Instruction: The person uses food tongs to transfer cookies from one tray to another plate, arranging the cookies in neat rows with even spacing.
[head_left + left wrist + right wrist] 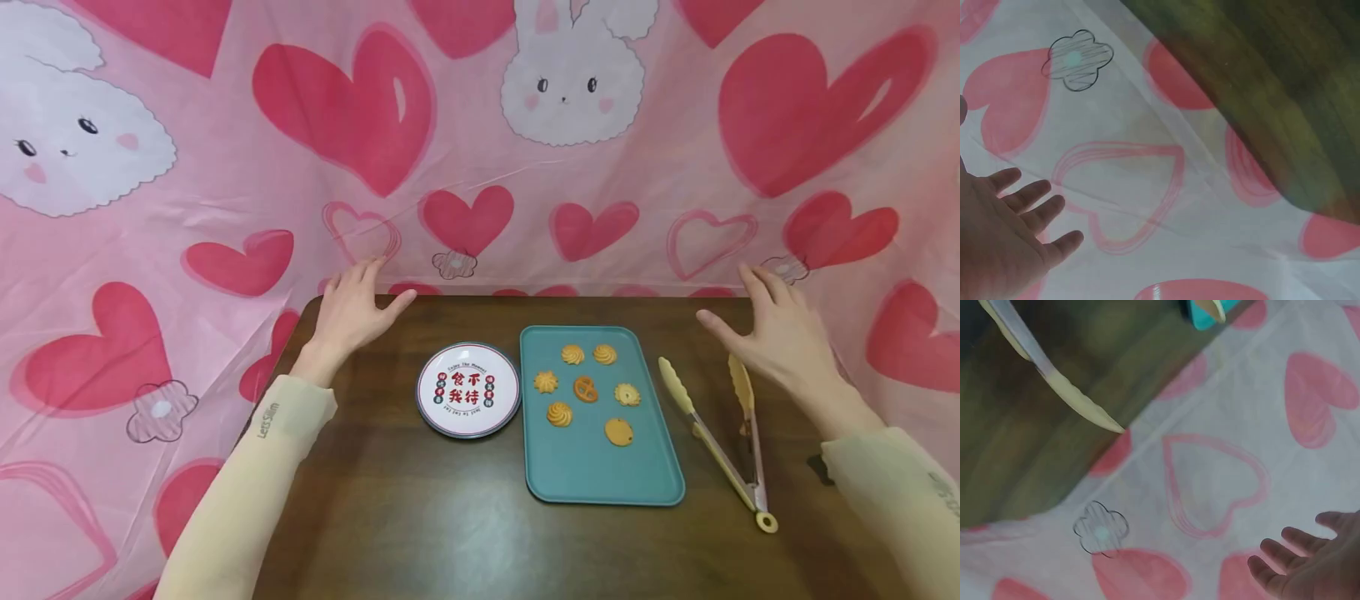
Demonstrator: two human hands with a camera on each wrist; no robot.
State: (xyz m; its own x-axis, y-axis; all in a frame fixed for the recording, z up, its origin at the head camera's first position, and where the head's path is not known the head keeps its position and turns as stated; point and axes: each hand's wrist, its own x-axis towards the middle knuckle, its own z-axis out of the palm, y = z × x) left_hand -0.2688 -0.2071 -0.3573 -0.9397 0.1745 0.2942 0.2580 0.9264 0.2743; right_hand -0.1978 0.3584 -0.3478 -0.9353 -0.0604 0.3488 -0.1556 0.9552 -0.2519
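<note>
Both hands are held up over the far part of the table, fingers spread and nothing in them. My left hand (pixel 352 308) hovers at the table's far left corner, up and to the left of a round white plate (pixel 468 390) with red lettering. My right hand (pixel 787 337) is over the right side, partly covering a pair of tongs (pixel 720 462) with cream tips and metal arms, which lie spread apart. Between plate and tongs is a teal tray (pixel 600 479). On it are several swirl cookies (pixel 559 414), a pretzel (pixel 586 389) and a round cracker (pixel 619 432).
The dark wooden table (pixel 420 517) ends at a pink curtain (pixel 480 158) printed with hearts and rabbits, which hangs behind it and at both sides. A small dark object (pixel 819 469) shows beside the right sleeve.
</note>
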